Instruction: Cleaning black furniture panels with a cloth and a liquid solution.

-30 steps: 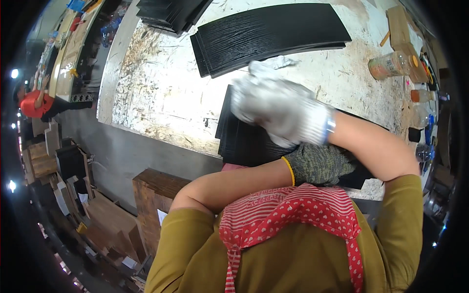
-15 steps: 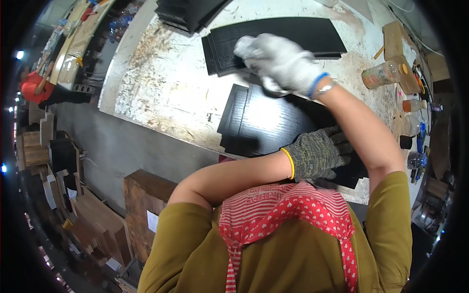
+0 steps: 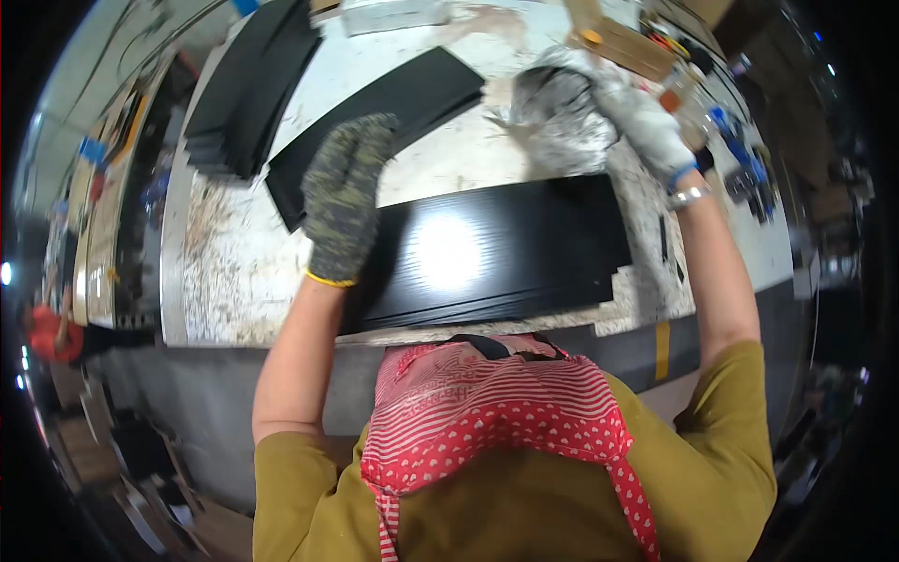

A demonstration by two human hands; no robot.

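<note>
My left hand (image 3: pixel 351 197), in a grey-green knit glove with a yellow cuff, reaches over the left ends of two stacks of black boards. Its fingers lie stretched out, side by side, with nothing seen in them. The near stack of glossy boards (image 3: pixel 524 244) lies along the front edge; behind it the far stack (image 3: pixel 421 94) lies at a slant. My right hand (image 3: pixel 641 117), in a white glove with a blue cuff, is at the right side of a crumpled, shiny, silvery plastic bag (image 3: pixel 567 112). Blur hides whether its fingers grip the bag.
A taller pile of black boards (image 3: pixel 253 94) stands at the far left of the stained white table (image 3: pixel 220 281). At the right back are a cardboard piece (image 3: pixel 632 47), bottles and blue items (image 3: pixel 740 150). Across the aisle, a person in red (image 3: pixel 54 332) is beside another bench.
My right hand has moved from the far stack to the silvery bag at the right. My left hand has shifted left and forward from the near stack's right part. The view has turned.
</note>
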